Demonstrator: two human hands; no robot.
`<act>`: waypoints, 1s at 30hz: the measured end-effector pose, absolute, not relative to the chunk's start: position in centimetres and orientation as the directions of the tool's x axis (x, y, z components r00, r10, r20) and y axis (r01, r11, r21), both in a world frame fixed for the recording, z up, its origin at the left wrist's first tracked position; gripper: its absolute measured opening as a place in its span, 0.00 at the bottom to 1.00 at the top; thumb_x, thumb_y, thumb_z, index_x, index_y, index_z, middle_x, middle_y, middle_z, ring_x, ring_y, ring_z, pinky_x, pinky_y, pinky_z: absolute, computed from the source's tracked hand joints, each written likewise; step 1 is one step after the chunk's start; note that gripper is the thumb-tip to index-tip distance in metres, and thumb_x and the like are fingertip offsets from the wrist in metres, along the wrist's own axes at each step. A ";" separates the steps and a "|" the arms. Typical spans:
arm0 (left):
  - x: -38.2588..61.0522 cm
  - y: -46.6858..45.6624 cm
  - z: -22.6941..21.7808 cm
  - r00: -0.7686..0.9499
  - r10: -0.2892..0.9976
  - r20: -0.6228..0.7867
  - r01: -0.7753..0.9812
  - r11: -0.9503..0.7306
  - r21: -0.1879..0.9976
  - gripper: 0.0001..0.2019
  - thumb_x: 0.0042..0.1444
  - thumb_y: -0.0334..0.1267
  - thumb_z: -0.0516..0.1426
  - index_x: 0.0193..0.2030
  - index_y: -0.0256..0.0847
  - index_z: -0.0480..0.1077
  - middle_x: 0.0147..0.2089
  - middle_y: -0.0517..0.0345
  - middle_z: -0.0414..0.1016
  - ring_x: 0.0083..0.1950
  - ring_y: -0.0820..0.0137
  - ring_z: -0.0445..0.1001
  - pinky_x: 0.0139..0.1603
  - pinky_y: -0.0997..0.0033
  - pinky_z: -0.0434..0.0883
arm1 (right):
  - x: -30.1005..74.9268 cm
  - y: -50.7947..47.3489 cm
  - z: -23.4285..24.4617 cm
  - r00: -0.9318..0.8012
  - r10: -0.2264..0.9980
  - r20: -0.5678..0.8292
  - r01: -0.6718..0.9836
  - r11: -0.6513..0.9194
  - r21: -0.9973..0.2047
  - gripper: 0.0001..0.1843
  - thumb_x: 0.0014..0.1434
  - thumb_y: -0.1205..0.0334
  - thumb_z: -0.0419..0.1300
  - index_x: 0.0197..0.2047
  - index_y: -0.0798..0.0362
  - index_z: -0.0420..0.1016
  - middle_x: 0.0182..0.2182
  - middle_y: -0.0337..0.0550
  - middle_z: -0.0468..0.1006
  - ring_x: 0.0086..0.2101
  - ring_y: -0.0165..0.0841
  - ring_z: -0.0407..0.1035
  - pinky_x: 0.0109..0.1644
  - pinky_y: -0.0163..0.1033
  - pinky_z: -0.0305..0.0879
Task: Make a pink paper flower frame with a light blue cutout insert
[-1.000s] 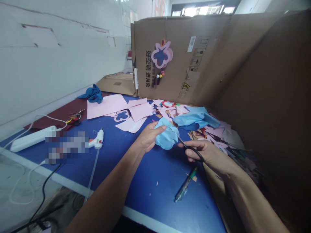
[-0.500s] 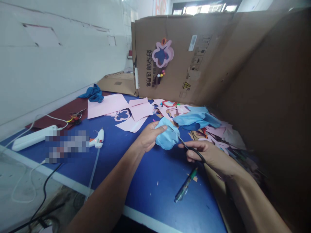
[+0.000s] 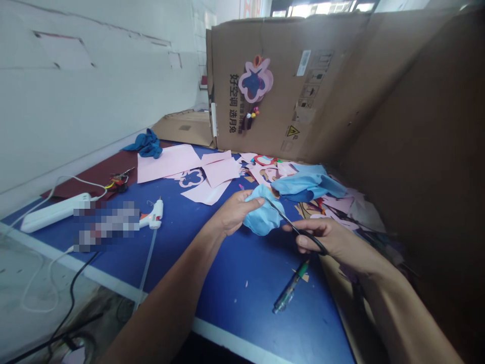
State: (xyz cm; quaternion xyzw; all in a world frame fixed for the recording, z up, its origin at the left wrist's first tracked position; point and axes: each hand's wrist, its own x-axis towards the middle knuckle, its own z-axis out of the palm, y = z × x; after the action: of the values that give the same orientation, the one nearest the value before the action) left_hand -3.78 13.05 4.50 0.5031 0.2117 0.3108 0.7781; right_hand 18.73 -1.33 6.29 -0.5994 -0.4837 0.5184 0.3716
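- Pinching a light blue cloth piece [image 3: 261, 222], the left hand [image 3: 238, 212] has its thumb on top and its fingers clamped on the cloth's left edge.
- The cloth piece is held up between the two hands, above the near middle of the blue table [image 3: 235, 273].
- The right hand [image 3: 328, 235] grips a pair of scissors [image 3: 288, 221] by the dark handle, its fingers closed around the loops, just right of the cloth.
- The scissors point left and away, the metal part touching the cloth and reaching toward the left thumb; whether the blades are apart or together, I cannot tell.
- On the table, near and below the right hand, lies a pen [image 3: 290, 290] with a green end, set at a slant beside a small tan scrap.
- Farther off, beyond the right hand, a larger light blue cloth [image 3: 308, 184] lies crumpled among paper scraps [image 3: 339, 205].
- Beyond the left hand, pink sheets [image 3: 170, 161] overlap, and a dark blue cloth [image 3: 147, 144] is bunched at their far left.
- On the left stand a white glue gun [image 3: 155, 216] and, farther left, a white power strip [image 3: 56, 211].
- A cardboard box [image 3: 265, 136] rises at the far side, with a pink flower ornament [image 3: 268, 81] hanging against it.
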 end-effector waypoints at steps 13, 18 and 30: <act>-3.9 13.0 4.6 0.732 0.681 -0.025 -0.245 0.298 0.922 0.24 0.46 0.51 0.77 0.40 0.34 0.80 0.33 0.54 0.82 0.30 0.70 0.79 0.33 0.72 0.75 | 18.7 -1.3 6.4 -0.008 0.969 -0.247 0.249 -0.238 -0.939 0.33 0.51 0.36 0.79 0.53 0.50 0.91 0.31 0.45 0.83 0.32 0.34 0.73 0.37 0.38 0.72; -4.0 12.9 4.7 0.726 0.686 -0.039 -0.234 0.300 0.925 0.23 0.46 0.50 0.77 0.39 0.34 0.79 0.33 0.55 0.82 0.30 0.71 0.79 0.34 0.71 0.75 | 18.6 -1.4 6.5 -0.005 0.971 -0.240 0.256 -0.231 -0.939 0.34 0.51 0.36 0.79 0.53 0.51 0.90 0.30 0.44 0.82 0.30 0.33 0.72 0.36 0.38 0.71; -4.0 12.9 4.8 0.723 0.690 -0.034 -0.251 0.308 0.918 0.22 0.46 0.46 0.77 0.40 0.34 0.80 0.35 0.53 0.82 0.32 0.70 0.78 0.36 0.70 0.74 | 18.3 -1.3 7.0 0.014 0.971 -0.237 0.249 -0.233 -0.940 0.36 0.48 0.33 0.79 0.50 0.52 0.91 0.27 0.43 0.80 0.29 0.33 0.70 0.35 0.39 0.69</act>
State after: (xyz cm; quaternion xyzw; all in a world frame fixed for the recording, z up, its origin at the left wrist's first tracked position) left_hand -3.96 12.89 4.79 0.5048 0.2175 0.3020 0.7789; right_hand 18.27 -1.32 7.02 -0.6106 -0.4995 0.4936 0.3661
